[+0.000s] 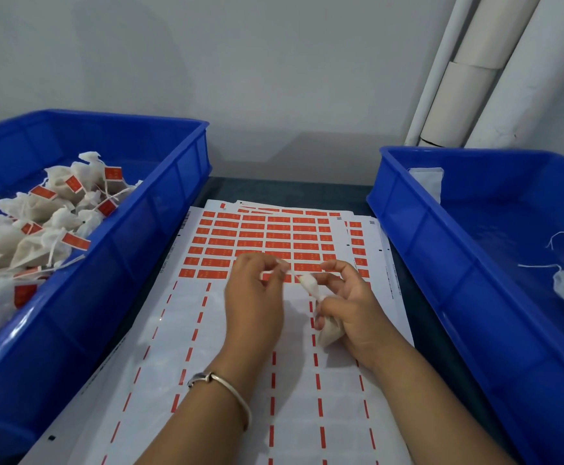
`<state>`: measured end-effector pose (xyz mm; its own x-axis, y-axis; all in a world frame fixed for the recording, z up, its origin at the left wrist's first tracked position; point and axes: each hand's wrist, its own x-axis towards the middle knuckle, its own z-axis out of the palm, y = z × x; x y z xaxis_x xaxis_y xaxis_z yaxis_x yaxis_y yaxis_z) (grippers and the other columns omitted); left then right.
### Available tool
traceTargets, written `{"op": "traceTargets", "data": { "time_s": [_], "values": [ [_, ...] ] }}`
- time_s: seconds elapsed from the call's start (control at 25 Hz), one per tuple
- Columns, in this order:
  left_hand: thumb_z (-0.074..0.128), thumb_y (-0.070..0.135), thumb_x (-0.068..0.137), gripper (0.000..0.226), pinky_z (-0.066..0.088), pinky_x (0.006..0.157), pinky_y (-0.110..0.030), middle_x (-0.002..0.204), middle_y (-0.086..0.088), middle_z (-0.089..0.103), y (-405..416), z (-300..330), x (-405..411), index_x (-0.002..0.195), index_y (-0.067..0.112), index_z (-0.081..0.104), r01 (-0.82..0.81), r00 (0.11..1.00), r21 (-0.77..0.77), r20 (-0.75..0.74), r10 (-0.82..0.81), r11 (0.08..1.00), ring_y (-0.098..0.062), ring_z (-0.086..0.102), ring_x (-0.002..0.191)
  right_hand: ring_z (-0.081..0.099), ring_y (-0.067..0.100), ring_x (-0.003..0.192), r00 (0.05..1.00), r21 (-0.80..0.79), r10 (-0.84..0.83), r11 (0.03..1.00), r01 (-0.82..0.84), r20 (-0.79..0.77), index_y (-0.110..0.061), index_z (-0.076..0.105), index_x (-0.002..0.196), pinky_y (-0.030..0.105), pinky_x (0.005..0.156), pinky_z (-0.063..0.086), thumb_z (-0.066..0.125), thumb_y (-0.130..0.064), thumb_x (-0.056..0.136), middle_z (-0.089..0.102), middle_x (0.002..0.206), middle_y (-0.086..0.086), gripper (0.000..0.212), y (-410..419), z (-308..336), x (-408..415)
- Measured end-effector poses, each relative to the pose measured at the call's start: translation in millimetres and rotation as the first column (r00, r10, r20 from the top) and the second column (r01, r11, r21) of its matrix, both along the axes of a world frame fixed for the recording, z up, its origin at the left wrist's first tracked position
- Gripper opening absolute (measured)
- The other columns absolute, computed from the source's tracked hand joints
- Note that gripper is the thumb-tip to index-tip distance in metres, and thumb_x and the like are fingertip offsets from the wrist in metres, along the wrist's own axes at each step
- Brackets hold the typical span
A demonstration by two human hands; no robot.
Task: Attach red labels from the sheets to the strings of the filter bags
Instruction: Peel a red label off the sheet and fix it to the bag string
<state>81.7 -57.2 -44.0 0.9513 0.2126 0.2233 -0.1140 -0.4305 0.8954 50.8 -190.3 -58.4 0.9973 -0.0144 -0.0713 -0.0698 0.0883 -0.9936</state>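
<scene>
Over the label sheet (240,250): right hand (351,310), grip closed round one filter bag (327,330); left hand (257,297), fingertips pinched narrow near its string; labelled bags in left blue bin (160,209).

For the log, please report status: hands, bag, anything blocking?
Right hand grips bag. Left hand pinches near its string; label not visible. Label sheet beneath. Nothing blocking.

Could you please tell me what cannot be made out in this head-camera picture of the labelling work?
- Print on the red labels: too small and blurred, head view.
- Whether the left hand pinches a string or label: fingers hide it.
- Lower part of the filter bag: covered by the right hand.
- Left bin and right bin: cut off by the frame edges.
</scene>
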Motion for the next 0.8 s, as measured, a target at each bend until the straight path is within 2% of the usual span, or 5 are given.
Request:
{"op": "traceTargets", "data": {
  "time_s": [0.12, 0.36, 0.52, 0.64, 0.8],
  "values": [
    [0.060, 0.029, 0.088, 0.008, 0.029, 0.058, -0.007, 0.087, 0.015, 0.052, 8.2, 3.5, 5.1, 0.084, 0.032, 0.054, -0.151, 0.987, -0.148, -0.074, 0.141, 0.977, 0.000, 0.049, 0.073, 0.068, 0.020, 0.089, 0.994, -0.013, 0.102, 0.995, -0.102, -0.028, -0.038, 0.056, 0.108, 0.025, 0.067, 0.054, 0.059, -0.005, 0.078, 0.065, 0.110, -0.020, 0.045, 0.6, 2.1, -2.7],
    [0.062, 0.031, 0.086, 0.017, 0.037, 0.055, -0.011, 0.080, 0.021, 0.056, 5.1, 4.6, 1.2, 0.072, 0.037, 0.054, -0.072, 0.995, -0.247, -0.080, 0.053, 0.966, -0.004, 0.055, 0.074, 0.066, 0.017, 0.098, 0.939, 0.007, 0.343, 0.939, -0.343, -0.003, -0.033, 0.057, 0.122, 0.029, 0.077, 0.054, 0.059, -0.021, 0.082, 0.068, 0.115, -0.005, 0.042, 0.1, 9.0, -6.4],
    [0.065, 0.032, 0.084, 0.012, 0.041, 0.049, -0.007, 0.081, 0.019, 0.060, 0.7, 7.8, -1.5, 0.074, 0.036, 0.059, 0.033, 0.996, -0.269, -0.071, -0.054, 0.963, -0.005, 0.058, 0.076, 0.067, 0.021, 0.103, 0.972, 0.095, 0.231, 0.969, -0.227, -0.040, -0.036, 0.069, 0.106, 0.033, 0.086, 0.054, 0.054, -0.048, 0.088, 0.071, 0.109, -0.001, 0.027, 3.0, 10.3, -6.1],
    [0.065, 0.033, 0.083, 0.013, 0.040, 0.049, -0.003, 0.080, 0.022, 0.060, -4.1, 11.9, -6.1, 0.074, 0.038, 0.058, 0.089, 0.995, -0.212, -0.020, -0.096, 0.973, -0.001, 0.058, 0.076, 0.070, 0.022, 0.090, 0.986, 0.190, 0.162, 0.970, -0.153, -0.036, -0.026, 0.075, 0.090, 0.028, 0.080, 0.054, 0.053, -0.029, 0.092, 0.073, 0.094, 0.006, 0.023, -1.1, 12.2, -2.9],
    [0.066, 0.035, 0.083, 0.013, 0.039, 0.049, -0.004, 0.072, 0.024, 0.060, -10.1, 19.4, -4.6, 0.072, 0.036, 0.058, 0.133, 0.991, -0.210, -0.006, -0.137, 0.969, 0.005, 0.059, 0.074, 0.070, 0.017, 0.077, 0.996, 0.137, 0.077, 0.988, -0.072, -0.034, -0.024, 0.076, 0.087, 0.023, 0.074, 0.053, 0.056, -0.020, 0.093, 0.072, 0.082, 0.004, 0.022, -7.0, 12.1, -1.0]
  ]
}}
